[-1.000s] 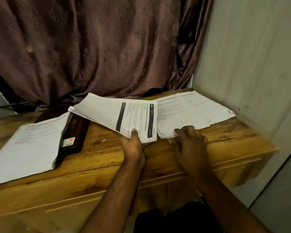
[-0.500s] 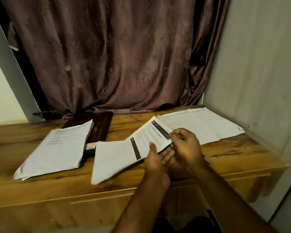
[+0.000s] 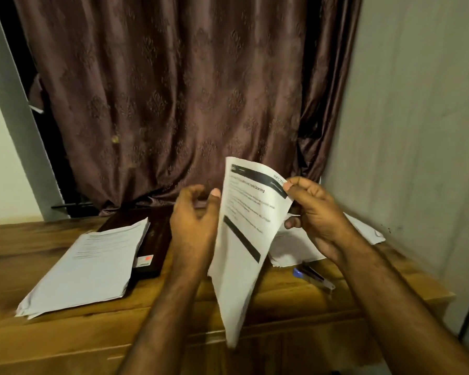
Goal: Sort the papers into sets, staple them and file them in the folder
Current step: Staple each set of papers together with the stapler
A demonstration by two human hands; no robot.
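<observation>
My right hand [image 3: 314,212] pinches the top right corner of a stapled-looking set of papers [image 3: 244,239] and holds it upright above the wooden desk [image 3: 65,334]. The front page has black header bars and printed text. My left hand [image 3: 195,226] hovers just left of the set with fingers loosely curled and its thumb by the page edge; I cannot tell whether it touches. A thick paper stack [image 3: 84,263] lies at the left, partly over a dark folder [image 3: 155,239]. More sheets [image 3: 295,247] lie at the right. A blue and black stapler [image 3: 313,277] lies in front of them.
A brown patterned curtain [image 3: 173,104] hangs behind the desk. A grey wall [image 3: 417,131] closes the right side, close to the desk's right edge. The desk's front edge runs below my forearms.
The set has swung from lying low and slanted over the desk to standing upright. My right hand now carries it by the top corner, and my left hand has come off its underside.
</observation>
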